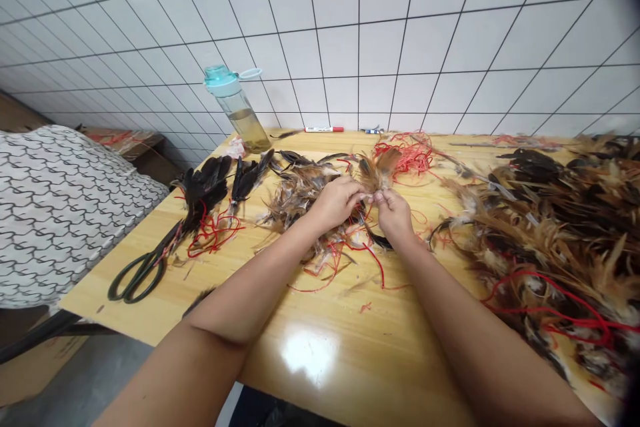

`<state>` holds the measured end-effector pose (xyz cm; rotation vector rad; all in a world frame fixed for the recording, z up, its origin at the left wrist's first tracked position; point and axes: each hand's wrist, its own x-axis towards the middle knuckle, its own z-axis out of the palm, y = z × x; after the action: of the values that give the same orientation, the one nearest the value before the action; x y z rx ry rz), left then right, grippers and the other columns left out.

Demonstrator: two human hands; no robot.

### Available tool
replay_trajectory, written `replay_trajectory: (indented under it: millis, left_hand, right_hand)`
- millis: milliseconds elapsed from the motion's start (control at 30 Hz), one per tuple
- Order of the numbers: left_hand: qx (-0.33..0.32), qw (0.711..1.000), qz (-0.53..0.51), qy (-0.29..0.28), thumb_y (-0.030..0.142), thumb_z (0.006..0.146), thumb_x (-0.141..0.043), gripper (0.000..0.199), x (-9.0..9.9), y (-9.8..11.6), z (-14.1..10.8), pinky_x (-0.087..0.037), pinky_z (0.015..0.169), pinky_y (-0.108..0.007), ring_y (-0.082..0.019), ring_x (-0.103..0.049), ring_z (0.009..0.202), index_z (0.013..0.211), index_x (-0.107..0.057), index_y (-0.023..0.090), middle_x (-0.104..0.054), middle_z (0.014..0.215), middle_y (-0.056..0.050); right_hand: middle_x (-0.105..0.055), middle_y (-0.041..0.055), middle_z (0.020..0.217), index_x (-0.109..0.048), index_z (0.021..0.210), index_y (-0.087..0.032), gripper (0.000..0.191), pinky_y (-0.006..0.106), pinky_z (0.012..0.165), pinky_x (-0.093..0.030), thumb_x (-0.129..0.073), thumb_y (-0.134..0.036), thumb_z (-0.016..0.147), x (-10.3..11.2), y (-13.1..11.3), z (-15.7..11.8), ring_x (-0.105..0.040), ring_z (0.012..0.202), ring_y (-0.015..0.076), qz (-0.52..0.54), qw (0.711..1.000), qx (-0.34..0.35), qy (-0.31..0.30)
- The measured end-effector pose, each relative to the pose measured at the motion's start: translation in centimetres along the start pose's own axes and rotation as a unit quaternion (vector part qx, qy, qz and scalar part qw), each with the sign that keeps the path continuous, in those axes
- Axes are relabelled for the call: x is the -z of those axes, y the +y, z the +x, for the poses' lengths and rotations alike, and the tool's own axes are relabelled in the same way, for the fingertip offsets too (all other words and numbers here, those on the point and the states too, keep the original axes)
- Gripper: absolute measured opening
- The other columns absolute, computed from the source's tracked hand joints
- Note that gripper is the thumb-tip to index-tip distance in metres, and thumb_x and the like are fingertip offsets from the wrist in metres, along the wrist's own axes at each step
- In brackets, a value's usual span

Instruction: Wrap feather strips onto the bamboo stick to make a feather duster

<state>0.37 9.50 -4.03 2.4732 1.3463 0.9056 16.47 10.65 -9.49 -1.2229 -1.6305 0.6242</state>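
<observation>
Both hands meet near the middle of the wooden table, fingers pinched at the base of a brown feather bunch (375,172) whose tips fan upward. My left hand (340,201) is closed on it from the left. From the right, my right hand (394,213) grips the same base with thumb and fingers together. Beneath and left of my left hand lies a pile of greyish-brown feathers (290,197). Red string (380,267) trails on the table below the hands. A tangle of red string (407,153) sits just behind my right hand.
A large heap of brown feathers (560,227) covers the right side of the table (350,333). Black scissors (145,270) and dark feather bunches (205,187) are at left. A bottle (245,117) and a marker (324,129) stand and lie near the tiled wall.
</observation>
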Motion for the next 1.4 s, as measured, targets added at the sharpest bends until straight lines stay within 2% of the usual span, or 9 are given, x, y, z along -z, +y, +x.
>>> replay_trajectory:
  millis: [300,500,633,867,1000,1100,1200,1267,1400]
  left_hand:
    - [-0.042,0.997,0.071,0.005,0.018,0.092,-0.048,0.021,0.6,-0.2,0.0,-0.043,0.078,-0.028,-0.018,-0.055,0.085,0.090,-0.068,0.015,-0.062,0.086,-0.008]
    - [-0.103,0.979,0.176,-0.007,0.021,0.093,-0.045,0.027,0.6,-0.1,0.0,-0.041,0.073,-0.030,-0.019,-0.051,0.081,0.083,-0.069,0.016,-0.058,0.082,-0.008]
    - [-0.123,0.973,0.195,-0.004,0.021,0.094,-0.044,0.026,0.5,-0.2,-0.1,-0.042,0.077,-0.031,-0.020,-0.051,0.087,0.087,-0.069,0.015,-0.060,0.089,-0.010]
    - [-0.133,0.972,0.196,0.005,0.019,0.094,-0.043,0.026,0.3,-0.3,-0.2,-0.043,0.077,-0.031,-0.020,-0.052,0.087,0.085,-0.068,0.015,-0.061,0.088,-0.010]
    - [-0.106,0.987,0.113,0.045,0.018,0.091,-0.048,0.019,0.2,-0.1,-0.2,-0.045,0.079,-0.030,-0.019,-0.056,0.086,0.097,-0.065,0.013,-0.064,0.088,-0.009]
    - [-0.056,0.986,0.064,0.140,0.021,0.088,-0.056,0.026,0.6,0.3,-0.1,-0.044,0.092,-0.033,-0.020,-0.056,0.102,0.113,-0.061,0.014,-0.064,0.106,-0.011]
    - [0.037,0.973,0.034,0.226,0.022,0.086,-0.058,0.025,1.1,0.5,-0.1,-0.043,0.096,-0.034,-0.021,-0.054,0.107,0.109,-0.063,0.016,-0.063,0.110,-0.010]
    - [0.095,0.971,-0.017,0.220,0.022,0.085,-0.057,0.016,1.1,0.5,0.0,-0.045,0.088,-0.031,-0.018,-0.057,0.095,0.096,-0.066,0.016,-0.065,0.099,-0.007]
    - [0.164,0.964,-0.189,0.088,0.025,0.082,-0.060,0.015,0.1,0.3,0.2,-0.045,0.078,-0.027,-0.015,-0.059,0.079,0.085,-0.070,0.016,-0.069,0.082,-0.003]
  right_hand:
    - [-0.065,0.0069,0.078,-0.065,0.072,-0.020,0.031,0.034,0.079,-0.043,-0.042,-0.032,0.089,0.3,-0.1,0.0,-0.059,0.078,0.0209,-0.011,1.000,-0.002,-0.019]
    - [-0.065,0.0107,0.082,-0.066,0.073,-0.017,0.031,0.034,0.077,-0.044,-0.041,-0.030,0.088,0.2,-0.1,0.1,-0.059,0.081,0.0231,-0.087,0.995,0.012,-0.051]
    - [-0.066,0.0104,0.085,-0.068,0.076,-0.018,0.030,0.034,0.079,-0.044,-0.042,-0.028,0.089,0.1,-0.2,0.0,-0.060,0.086,0.0233,-0.119,0.989,0.014,-0.086]
    - [-0.068,0.0109,0.086,-0.066,0.073,-0.018,0.025,0.037,0.081,-0.044,-0.045,-0.026,0.084,0.2,-0.1,0.3,-0.060,0.086,0.0246,-0.093,0.989,0.009,-0.118]
    - [-0.064,0.0070,0.077,-0.059,0.066,-0.020,0.025,0.035,0.079,-0.042,-0.045,-0.031,0.083,0.3,-0.4,0.3,-0.057,0.078,0.0212,-0.008,0.993,-0.007,-0.118]
    - [-0.058,0.0034,0.069,-0.053,0.065,-0.021,0.029,0.031,0.073,-0.042,-0.047,-0.043,0.082,0.4,-0.6,0.3,-0.052,0.070,0.0173,0.101,0.990,-0.043,-0.092]
    - [-0.048,-0.0005,0.062,-0.050,0.067,-0.021,0.036,0.028,0.063,-0.039,-0.050,-0.055,0.079,0.5,-0.6,0.4,-0.044,0.060,0.0140,0.188,0.975,-0.099,-0.064]
    - [-0.042,-0.0029,0.058,-0.048,0.067,-0.022,0.039,0.026,0.056,-0.035,-0.052,-0.060,0.077,0.6,-0.6,0.4,-0.037,0.055,0.0122,0.225,0.965,-0.126,-0.056]
    - [-0.038,-0.0039,0.056,-0.048,0.066,-0.022,0.042,0.025,0.052,-0.031,-0.054,-0.063,0.075,0.8,-0.8,0.5,-0.033,0.052,0.0113,0.241,0.960,-0.133,-0.060]
